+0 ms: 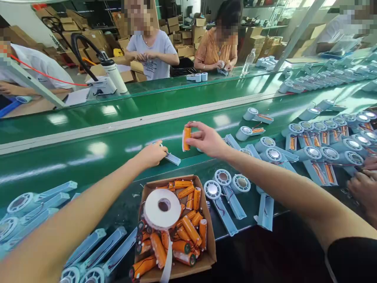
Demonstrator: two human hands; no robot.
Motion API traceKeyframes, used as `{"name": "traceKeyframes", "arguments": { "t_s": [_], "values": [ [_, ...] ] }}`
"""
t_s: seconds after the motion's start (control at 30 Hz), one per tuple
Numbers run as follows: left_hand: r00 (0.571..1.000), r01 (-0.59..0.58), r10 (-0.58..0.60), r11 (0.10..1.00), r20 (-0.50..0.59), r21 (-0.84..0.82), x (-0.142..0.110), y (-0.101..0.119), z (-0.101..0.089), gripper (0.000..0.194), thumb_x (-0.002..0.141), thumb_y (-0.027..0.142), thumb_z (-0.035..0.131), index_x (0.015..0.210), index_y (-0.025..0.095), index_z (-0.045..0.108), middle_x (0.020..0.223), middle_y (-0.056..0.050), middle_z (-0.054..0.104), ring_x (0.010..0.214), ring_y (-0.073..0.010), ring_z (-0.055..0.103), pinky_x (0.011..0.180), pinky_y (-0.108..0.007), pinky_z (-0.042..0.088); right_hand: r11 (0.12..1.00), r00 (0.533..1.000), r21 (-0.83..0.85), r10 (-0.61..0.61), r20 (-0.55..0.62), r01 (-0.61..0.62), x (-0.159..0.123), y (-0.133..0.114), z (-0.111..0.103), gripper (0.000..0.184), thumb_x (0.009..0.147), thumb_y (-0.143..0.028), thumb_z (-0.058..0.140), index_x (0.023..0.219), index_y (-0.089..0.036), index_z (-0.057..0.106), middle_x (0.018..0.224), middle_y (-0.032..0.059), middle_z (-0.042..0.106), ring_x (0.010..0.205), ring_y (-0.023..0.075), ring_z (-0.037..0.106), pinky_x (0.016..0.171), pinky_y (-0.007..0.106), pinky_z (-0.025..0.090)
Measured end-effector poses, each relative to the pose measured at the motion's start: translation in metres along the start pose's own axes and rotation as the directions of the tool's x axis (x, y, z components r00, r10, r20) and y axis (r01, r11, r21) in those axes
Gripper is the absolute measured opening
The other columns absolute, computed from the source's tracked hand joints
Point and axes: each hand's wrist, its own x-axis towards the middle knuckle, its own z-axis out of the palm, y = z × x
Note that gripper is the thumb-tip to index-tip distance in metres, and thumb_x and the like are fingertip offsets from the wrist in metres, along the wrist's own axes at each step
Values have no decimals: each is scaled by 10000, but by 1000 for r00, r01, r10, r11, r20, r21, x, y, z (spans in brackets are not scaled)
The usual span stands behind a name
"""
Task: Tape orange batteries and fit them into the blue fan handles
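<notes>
I am watching, at a remove, a green conveyor belt (64, 155) that is running across the far side of a cardboard box (211, 243). Beyond the box, across the belt, a person in a grey shirt (160, 49) and a person in an orange top (204, 49) are sitting. Pale blue fans (231, 204) are lying in groups left and right of the box, the right-hand ones crowding under and beside the outstretched right forearm. Another person's hand (363, 182) is showing far to the box's right.

Both of my hands are working beyond the box. The left hand (153, 154), nearer the box's left side, is curling its fingers over a pale blue casing (173, 158); its other end is hiding under the hand. The right hand (206, 139) is pinching an orange battery (187, 137) between thumb and fingertips, no wider than the battery itself.

The battery is standing nearly upright beyond the box, to the right of the left fingers and apart from the casing, whose long axis is slanting down rightward. I am seeing only bare belt between them. A white tape roll (174, 208) is resting on loose batteries (191, 230) inside the box.
</notes>
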Motion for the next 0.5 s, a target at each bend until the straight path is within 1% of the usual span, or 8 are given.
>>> {"name": "traceKeyframes", "arguments": {
  "t_s": [0.07, 0.13, 0.17, 0.23, 0.27, 0.33, 0.43, 0.5],
  "values": [
    [1000, 21, -20, 999, 6, -34, 9, 2, -3, 166, 814, 187, 691, 876, 280, 814, 1209, -43, 816, 1301, -280, 649, 1048, -338, 514, 983, 997, -184, 34, 65, -22, 14, 11, 20, 445, 916, -240, 754, 1341, -206, 626, 939, 23, 847, 812, 180, 789, 840, 326, 611],
    [999, 28, -26, 997, 19, -77, 16, -1, -11, 106, 810, 295, 731, 863, 312, 821, 1094, -5, 838, 1094, -233, 727, 911, -277, 530, 926, 990, -375, 93, 101, -49, 18, 19, 31, 422, 941, -197, 720, 1352, -216, 627, 1034, 42, 855, 900, 201, 811, 889, 336, 605],
    [999, 35, -33, 995, 15, -97, 18, -4, -15, 127, 825, 342, 721, 888, 321, 829, 1058, 5, 842, 1016, -216, 740, 854, -262, 526, 889, 987, -455, 121, 110, -58, 18, 20, 35, 420, 954, -196, 709, 1365, -224, 626, 1072, 46, 855, 940, 212, 815, 905, 338, 602],
    [998, 61, -64, 989, -23, -132, 19, -9, -18, 229, 880, 408, 652, 966, 317, 843, 1017, -3, 843, 949, -213, 747, 792, -263, 513, 801, 979, -597, 160, 127, -54, 16, 20, 42, 436, 978, -212, 695, 1406, -241, 619, 1131, 48, 850, 1028, 231, 812, 939, 337, 591],
    [995, 79, -87, 986, -53, -148, 19, -11, -17, 281, 907, 420, 607, 1010, 310, 845, 1015, -14, 843, 955, -220, 749, 788, -269, 510, 740, 974, -671, 177, 140, -38, 15, 18, 45, 446, 992, -233, 686, 1432, -244, 615, 1142, 53, 848, 1062, 247, 807, 951, 344, 584],
    [984, 114, -136, 977, -116, -180, 20, -11, -12, 350, 942, 418, 543, 1088, 305, 840, 1050, -31, 845, 1010, -241, 749, 806, -284, 509, 579, 959, -815, 223, 174, 13, 14, 13, 50, 460, 1023, -296, 653, 1478, -242, 609, 1135, 82, 845, 1091, 301, 797, 941, 376, 578],
    [967, 137, -181, 963, -178, -233, 25, -9, -3, 370, 947, 403, 529, 1142, 319, 831, 1137, -32, 842, 1086, -253, 738, 846, -295, 514, 325, 918, -942, 339, 205, 90, 16, 6, 58, 491, 1065, -382, 579, 1544, -272, 588, 1138, 147, 829, 1047, 372, 795, 846, 411, 576],
    [963, 135, -189, 956, -194, -262, 29, -8, 1, 359, 938, 413, 545, 1115, 312, 840, 1162, -39, 839, 1097, -260, 735, 862, -304, 520, 230, 897, -964, 387, 215, 132, 19, 5, 63, 498, 1090, -426, 524, 1575, -325, 563, 1165, 166, 816, 1028, 375, 797, 802, 405, 572]
  ]
}}
